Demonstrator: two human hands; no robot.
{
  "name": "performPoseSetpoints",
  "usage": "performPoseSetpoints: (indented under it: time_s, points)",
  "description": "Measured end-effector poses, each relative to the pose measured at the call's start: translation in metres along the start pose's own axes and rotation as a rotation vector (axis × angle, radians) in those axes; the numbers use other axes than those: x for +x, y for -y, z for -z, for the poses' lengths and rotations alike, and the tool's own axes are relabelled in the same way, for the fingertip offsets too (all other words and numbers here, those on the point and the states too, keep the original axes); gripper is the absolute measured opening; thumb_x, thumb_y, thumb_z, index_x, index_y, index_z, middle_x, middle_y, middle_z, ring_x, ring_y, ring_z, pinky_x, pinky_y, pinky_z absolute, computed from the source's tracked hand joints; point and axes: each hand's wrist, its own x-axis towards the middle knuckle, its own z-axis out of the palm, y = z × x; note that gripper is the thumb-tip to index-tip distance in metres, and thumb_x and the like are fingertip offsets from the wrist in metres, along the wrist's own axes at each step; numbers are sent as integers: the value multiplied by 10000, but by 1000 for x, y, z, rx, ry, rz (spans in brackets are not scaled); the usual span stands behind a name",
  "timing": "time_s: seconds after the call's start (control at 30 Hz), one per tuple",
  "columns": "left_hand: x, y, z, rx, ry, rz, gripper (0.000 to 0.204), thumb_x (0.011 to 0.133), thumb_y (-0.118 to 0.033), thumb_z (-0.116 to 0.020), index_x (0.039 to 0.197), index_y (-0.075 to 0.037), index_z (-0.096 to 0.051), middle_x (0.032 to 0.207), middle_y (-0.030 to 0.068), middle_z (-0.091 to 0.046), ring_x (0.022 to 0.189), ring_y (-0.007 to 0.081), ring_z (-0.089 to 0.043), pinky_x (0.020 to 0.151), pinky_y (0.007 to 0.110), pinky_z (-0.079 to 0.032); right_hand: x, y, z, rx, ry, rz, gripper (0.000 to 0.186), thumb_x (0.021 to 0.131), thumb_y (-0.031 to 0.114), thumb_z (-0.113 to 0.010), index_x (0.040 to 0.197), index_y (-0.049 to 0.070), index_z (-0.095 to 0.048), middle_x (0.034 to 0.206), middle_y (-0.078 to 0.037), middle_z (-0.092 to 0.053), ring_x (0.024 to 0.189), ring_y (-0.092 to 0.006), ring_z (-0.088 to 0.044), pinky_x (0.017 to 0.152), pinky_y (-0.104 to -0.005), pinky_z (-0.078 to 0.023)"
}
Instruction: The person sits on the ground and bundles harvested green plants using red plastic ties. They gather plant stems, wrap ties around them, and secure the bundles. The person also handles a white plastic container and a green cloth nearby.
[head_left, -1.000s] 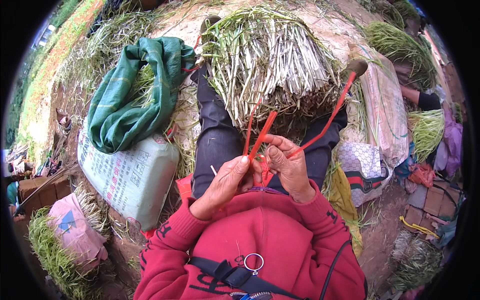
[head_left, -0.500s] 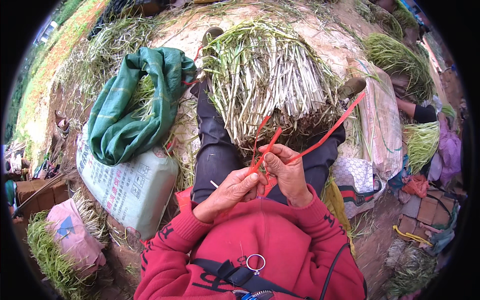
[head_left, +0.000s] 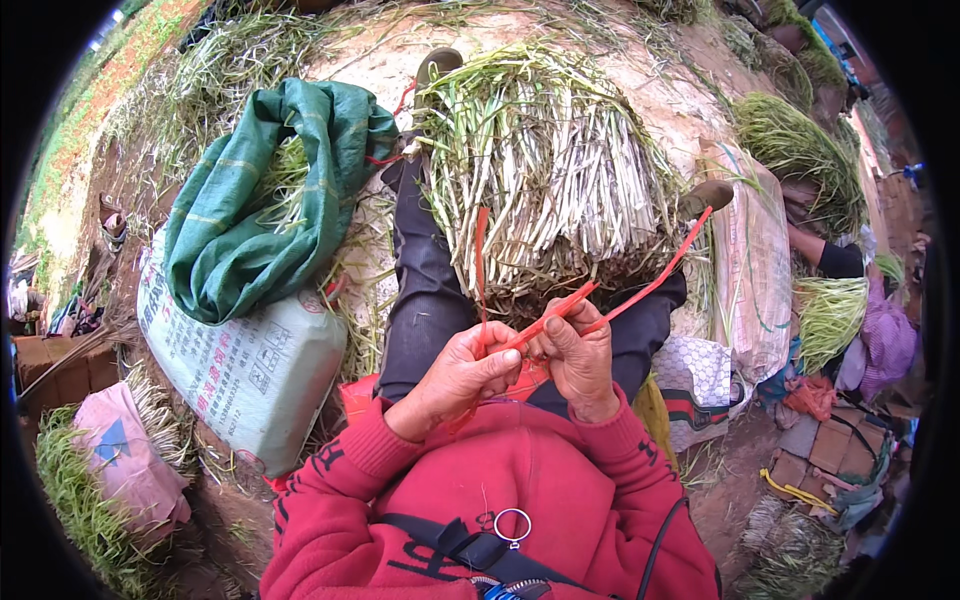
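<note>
Over my lap both hands are closed on red plastic strips. My left hand (head_left: 458, 376) pinches a red strip (head_left: 550, 318) that slants up to the right across the gap between the hands, and another end stands up above its fingers. My right hand (head_left: 580, 358) has thumb and fingers pressed together on the red strips; a long end sticks out to the upper right. Just beyond, between my legs, lies a big heap of white-stemmed green stalks (head_left: 560, 150), its muddy roots toward me. How the strips cross inside the fingers is hidden.
A full pale sack (head_left: 255, 370) lies to the left, with a bunched green woven cloth (head_left: 240, 220) on it. On the right are a pinkish woven sack (head_left: 750, 260) and a patterned bag (head_left: 690, 385). Another person's arm (head_left: 835, 255) shows at far right, near more green bundles.
The hands have drawn slightly apart, the left moving a little left. The upright strip end has shifted left, and the slanted strip now lies flatter between the hands.
</note>
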Motion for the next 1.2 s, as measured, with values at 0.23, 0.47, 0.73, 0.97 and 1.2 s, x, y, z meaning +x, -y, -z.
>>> performPoseSetpoints:
  time_s: [0.23, 0.47, 0.73, 0.97, 1.2]
  points:
    - [3, 9, 17, 25, -83, -232, 299, 973, -293, -425, 1008, -27, -557, 795, 74, -605, 610, 109, -526, 511, 213, -414, -1, 1, -8, -89, -68, -64, 160, 871, 127, -620, 953, -4, -580, 697, 20, -527, 493, -24, -377, 433, -186, -340]
    - [-26, -52, 33, 49, -172, -691, 343, 990, -293, -361, 1023, -4, -542, 767, 98, -606, 584, 111, -545, 493, 215, -437, 4, 15, -7, -422, -149, 264, 96, 885, 69, -588, 959, 7, -583, 908, -49, -618, 555, -27, -445, 468, -168, -339]
    - [-29, -2, 5, 94, -157, -72, 390, 965, -334, -445, 1125, -3, -574, 860, 33, -639, 592, 37, -504, 454, 148, -313, -27, -16, -22, -660, 131, 236, 73, 869, 14, -584, 937, -12, -586, 953, -92, -628, 755, -111, -596, 673, -231, -487]
    - [-25, 3, 11, -145, -332, -143, 291, 925, -235, -536, 1128, -26, -560, 824, 40, -652, 585, 54, -550, 414, 166, -307, -52, -36, -14, -678, 209, 9, 96, 852, 23, -615, 938, -19, -600, 916, -70, -639, 824, -101, -608, 716, -222, -488]
    - [-34, -6, 2, 231, -226, -42, 206, 944, -155, -502, 1093, -28, -563, 610, -44, -490, 497, 24, -415, 430, 168, -288, -48, -30, -15, -672, 280, 191, 68, 866, 16, -589, 928, -9, -596, 882, -79, -615, 786, -125, -603, 659, -241, -497]
